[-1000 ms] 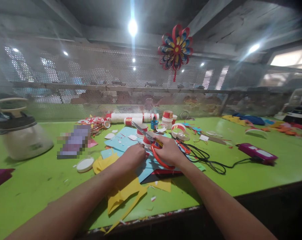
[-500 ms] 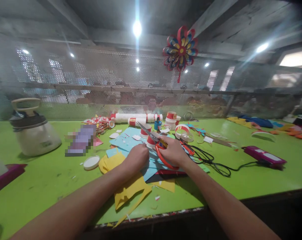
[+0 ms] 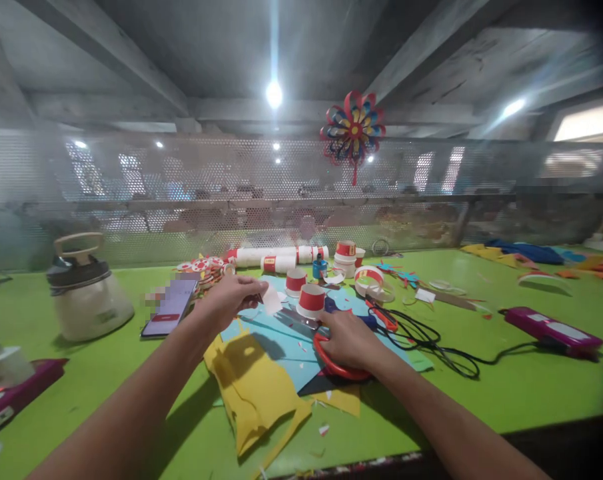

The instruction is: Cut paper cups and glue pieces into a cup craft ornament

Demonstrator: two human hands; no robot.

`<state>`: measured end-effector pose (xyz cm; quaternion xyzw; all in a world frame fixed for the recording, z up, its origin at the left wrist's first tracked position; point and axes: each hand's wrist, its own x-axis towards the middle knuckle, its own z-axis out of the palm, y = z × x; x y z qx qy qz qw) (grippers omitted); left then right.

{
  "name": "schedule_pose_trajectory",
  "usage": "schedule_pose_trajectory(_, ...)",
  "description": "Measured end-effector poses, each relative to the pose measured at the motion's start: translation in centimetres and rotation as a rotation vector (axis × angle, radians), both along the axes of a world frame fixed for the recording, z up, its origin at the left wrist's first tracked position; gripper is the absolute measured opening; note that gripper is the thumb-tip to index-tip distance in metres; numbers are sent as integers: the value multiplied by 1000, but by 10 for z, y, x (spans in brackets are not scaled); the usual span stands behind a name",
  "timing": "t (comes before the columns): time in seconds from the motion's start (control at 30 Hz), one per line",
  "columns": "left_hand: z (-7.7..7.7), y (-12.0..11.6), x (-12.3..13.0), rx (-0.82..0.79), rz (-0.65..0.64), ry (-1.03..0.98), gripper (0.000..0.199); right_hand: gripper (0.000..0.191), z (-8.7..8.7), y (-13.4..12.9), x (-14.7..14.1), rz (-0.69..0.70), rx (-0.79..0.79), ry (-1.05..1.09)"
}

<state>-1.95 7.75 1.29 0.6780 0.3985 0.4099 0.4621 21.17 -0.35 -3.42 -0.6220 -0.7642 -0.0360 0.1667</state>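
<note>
My left hand (image 3: 234,297) pinches a small white piece of paper (image 3: 271,300) above the light blue sheets (image 3: 291,353). In my right hand (image 3: 348,340) are scissors with red handles (image 3: 331,360), their blades pointing left toward the paper piece. Just beyond the blades, a red and white paper cup (image 3: 311,301) stands upside down, and a second such cup (image 3: 296,283) is behind it. Crumpled yellow paper (image 3: 256,380) lies nearer to me, left of the scissors.
A phone (image 3: 174,307) and a large jug (image 3: 88,300) stand left. Stacked cups (image 3: 276,257), a blue bottle (image 3: 320,267) and paper rings (image 3: 368,281) are at the back. Black cable (image 3: 431,343) runs right to a purple power strip (image 3: 554,330). A paper flower (image 3: 355,130) hangs above.
My left hand has moved left and up from beside the cups and now shows the white paper piece. The scissors' blades have swung lower. The view has tilted upward.
</note>
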Motion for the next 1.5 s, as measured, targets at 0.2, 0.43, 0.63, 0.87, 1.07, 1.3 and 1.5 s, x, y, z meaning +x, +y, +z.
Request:
schedule_pose_trajectory(0.2,-8,-23,16,-153,-167,-124,22,34,9,-7,1,67,-89,-140)
schedule_pose_trajectory(0.43,-17,-33,19,-195,-240,-103,21,40,26,-22,2,111,-63,-214)
schedule_pose_trajectory(0.63,-26,-38,23,-204,-268,-71,20,27,27,-16,-9,269,-95,598)
schedule_pose_trajectory(0.87,-29,-40,29,-246,-287,-125,7,23,5,-7,-25,233,-251,1015)
schedule_pose_trajectory(1.07,-29,-37,28,-275,-210,-235,26,25,4,-5,-23,207,-324,1186)
schedule_pose_trajectory(1.3,-38,-38,32,-319,-195,-284,25,27,-3,-2,-23,216,-424,1281)
schedule_pose_trajectory(1.5,-36,-37,32,-338,-119,-310,6,26,-5,1,-21,205,-392,1309)
